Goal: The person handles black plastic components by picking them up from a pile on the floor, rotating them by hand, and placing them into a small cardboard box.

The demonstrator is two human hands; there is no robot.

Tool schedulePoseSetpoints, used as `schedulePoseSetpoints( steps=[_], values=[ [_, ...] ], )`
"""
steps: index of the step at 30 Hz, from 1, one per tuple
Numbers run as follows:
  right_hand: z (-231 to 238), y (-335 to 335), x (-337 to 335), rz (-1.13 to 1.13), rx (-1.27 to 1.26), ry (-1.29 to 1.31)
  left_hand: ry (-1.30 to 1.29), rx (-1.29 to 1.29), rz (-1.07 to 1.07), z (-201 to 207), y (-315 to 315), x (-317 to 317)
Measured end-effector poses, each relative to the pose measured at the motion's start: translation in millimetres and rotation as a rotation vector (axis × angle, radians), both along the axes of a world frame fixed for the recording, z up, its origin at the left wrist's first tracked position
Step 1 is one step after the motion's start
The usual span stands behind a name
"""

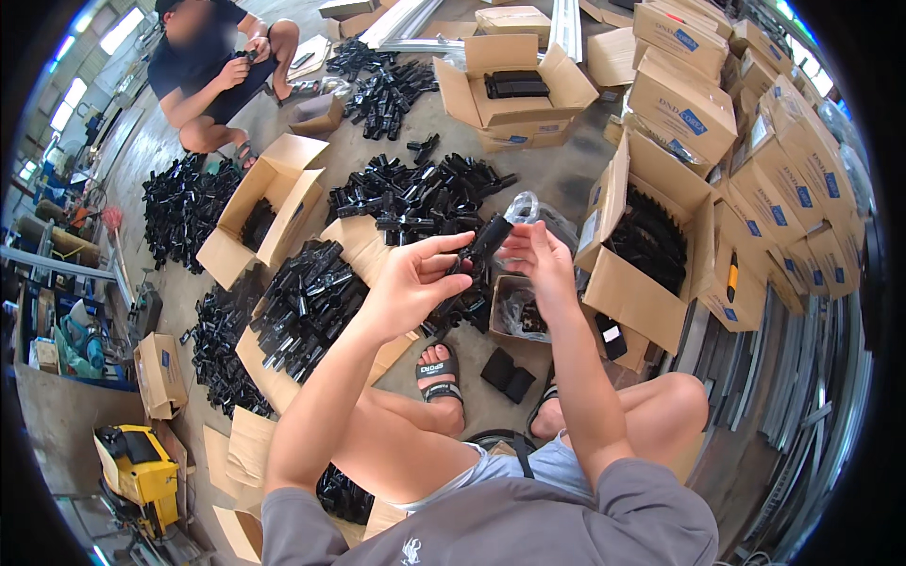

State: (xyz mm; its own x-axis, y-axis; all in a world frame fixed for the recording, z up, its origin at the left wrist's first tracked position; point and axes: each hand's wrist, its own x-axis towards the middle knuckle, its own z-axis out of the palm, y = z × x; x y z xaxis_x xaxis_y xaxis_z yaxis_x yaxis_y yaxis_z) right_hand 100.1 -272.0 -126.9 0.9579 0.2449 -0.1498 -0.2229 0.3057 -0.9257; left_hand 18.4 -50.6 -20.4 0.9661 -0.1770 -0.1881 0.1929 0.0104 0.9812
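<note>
In front of me my left hand (420, 283) grips a black tubular plastic fitting (491, 238) between thumb and fingers, its cylindrical end tilted up to the right. My right hand (545, 269) is beside that fitting, fingers stretched toward it and apart; whether the fingertips touch it I cannot tell. Behind the hands spreads a pile of similar black fittings (415, 193). A small carton (495, 307) with a clear plastic bag (524, 311) in it stands below my right hand. Two black ribbed pieces (508, 375) lie on the floor by my feet.
More black fittings (311, 302) lie heaped on cardboard to the left. Open cartons (651, 307) hold black parts at the right and back; stacked boxes (684, 104) and long metal profiles (793, 377) line the right side. A person (212, 80) squats at the far left, handling a small black part.
</note>
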Motion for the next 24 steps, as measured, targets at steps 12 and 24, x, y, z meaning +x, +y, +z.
schedulePoseSetpoints(
  steps=[12, 24],
  values=[
    [-248.4, -44.2, -15.2, 0.378, -1.548, 0.093, 0.017, -0.271, 0.179, 9.2, 9.0, 8.7],
    [-273.2, -56.2, -26.0, 0.188, -1.36, 0.176, 0.033, -0.246, 0.207, 8.1, 9.5, 14.0]
  ],
)
